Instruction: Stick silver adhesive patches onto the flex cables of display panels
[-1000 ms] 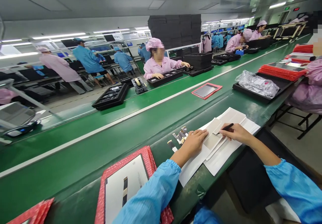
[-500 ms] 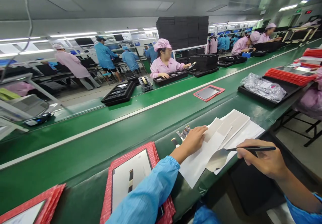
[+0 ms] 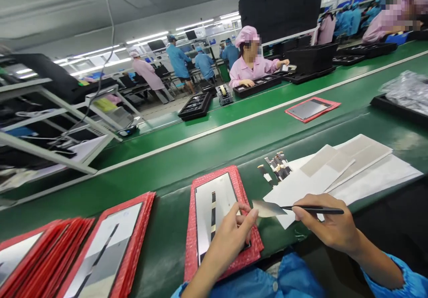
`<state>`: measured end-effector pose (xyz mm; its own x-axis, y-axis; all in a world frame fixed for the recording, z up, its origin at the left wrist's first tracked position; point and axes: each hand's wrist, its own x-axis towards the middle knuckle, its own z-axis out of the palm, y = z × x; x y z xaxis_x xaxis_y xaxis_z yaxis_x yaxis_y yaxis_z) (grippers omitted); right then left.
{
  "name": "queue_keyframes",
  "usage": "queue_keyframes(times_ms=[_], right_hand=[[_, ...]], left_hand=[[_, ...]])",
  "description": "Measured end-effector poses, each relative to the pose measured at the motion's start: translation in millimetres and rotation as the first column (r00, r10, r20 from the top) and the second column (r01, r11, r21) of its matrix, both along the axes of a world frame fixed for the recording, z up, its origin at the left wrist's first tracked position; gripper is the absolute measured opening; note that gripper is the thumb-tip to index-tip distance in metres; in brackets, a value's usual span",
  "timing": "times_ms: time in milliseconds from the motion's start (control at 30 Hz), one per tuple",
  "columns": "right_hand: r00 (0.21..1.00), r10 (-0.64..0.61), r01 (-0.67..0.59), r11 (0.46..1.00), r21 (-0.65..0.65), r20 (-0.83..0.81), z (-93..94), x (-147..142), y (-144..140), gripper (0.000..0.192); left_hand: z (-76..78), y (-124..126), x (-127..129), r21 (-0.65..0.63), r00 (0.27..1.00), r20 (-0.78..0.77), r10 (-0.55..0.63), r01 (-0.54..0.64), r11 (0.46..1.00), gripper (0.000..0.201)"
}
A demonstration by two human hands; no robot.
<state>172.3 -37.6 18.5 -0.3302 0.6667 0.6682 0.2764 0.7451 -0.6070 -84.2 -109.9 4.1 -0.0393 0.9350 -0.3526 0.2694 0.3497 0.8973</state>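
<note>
Black tweezers (image 3: 316, 209) are held in my right hand (image 3: 329, 222), their tips on a thin grey sheet (image 3: 267, 209). My left hand (image 3: 232, 231) has its thumb and fingers closed at the sheet's left end. Below that hand lies a flat display panel (image 3: 203, 200) on red bubble wrap (image 3: 191, 244), partly covered by my forearm. A dark flex strip (image 3: 213, 213) rests lengthwise on the panel. White backing papers with grey stickers (image 3: 321, 159) are spread to the right, beside a small pile of flex cables (image 3: 279, 166).
More red-wrapped panels (image 3: 110, 244) are stacked at left. Another wrapped panel (image 3: 312, 108) lies on the green conveyor (image 3: 160, 162). A black tray with clear plastic bags (image 3: 408, 93) stands at right. Across the belt a co-worker in pink (image 3: 254, 68) handles parts over a black tray (image 3: 257, 86).
My left hand has left the papers and moved left to the sheet's end. The tweezers have lifted the grey sheet off the papers toward the panel. The view has turned left.
</note>
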Motion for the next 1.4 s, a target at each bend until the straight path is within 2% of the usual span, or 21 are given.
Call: queue_keyframes(times_ms=[167,300,433,533,667,833,1033,1267,1400], right_hand=[[0.996,0.083,-0.085,0.987,-0.138,-0.023,-6.3,-25.7,-9.1,0.012],[0.992,0.112,-0.123,0.961,-0.248,-0.058,-9.0,-38.5,-16.0,0.011],[0.987,0.096,-0.138,0.917,-0.373,-0.130,-13.7,-51.4,-21.7,0.011],[0.984,0.074,-0.146,0.863,-0.483,-0.164,-24.6,-64.3,-26.1,0.009],[0.988,0.076,-0.139,0.811,-0.569,-0.134,-43.3,-80.8,-33.2,0.012],[0.987,0.089,-0.155,0.756,-0.635,-0.136,-56.6,-90.3,-40.2,0.012],[0.991,0.078,-0.134,0.721,-0.680,-0.113,-62.0,-89.6,-45.4,0.012],[0.989,0.089,-0.148,0.696,-0.702,-0.120,-65.4,-88.9,-47.9,0.007],[0.990,0.095,-0.143,0.698,-0.702,-0.107,-64.5,-88.3,-48.3,0.008]], left_hand=[[-11.3,-32.5,-9.5,-0.106,0.974,0.207,0.095,-0.074,0.992,0.054],[-14.3,-45.5,-13.5,-0.111,0.933,0.316,0.173,-0.145,0.983,0.049],[-16.3,-63.5,-19.3,-0.089,0.899,0.354,0.259,-0.244,0.966,0.047],[-16.2,-80.9,-24.3,-0.040,0.895,0.287,0.341,-0.344,0.938,0.045],[-17.7,-99.7,-28.7,0.012,0.890,0.115,0.441,-0.445,0.895,0.048],[-23.8,-107.7,-27.2,0.037,0.852,-0.092,0.515,-0.514,0.857,0.056],[-26.3,-109.1,-23.7,0.008,0.828,-0.259,0.498,-0.513,0.858,0.055],[-26.3,-112.7,-24.5,0.078,0.809,-0.296,0.507,-0.509,0.857,0.033],[-25.7,-112.9,-24.2,0.103,0.800,-0.352,0.486,-0.483,0.869,0.033]])
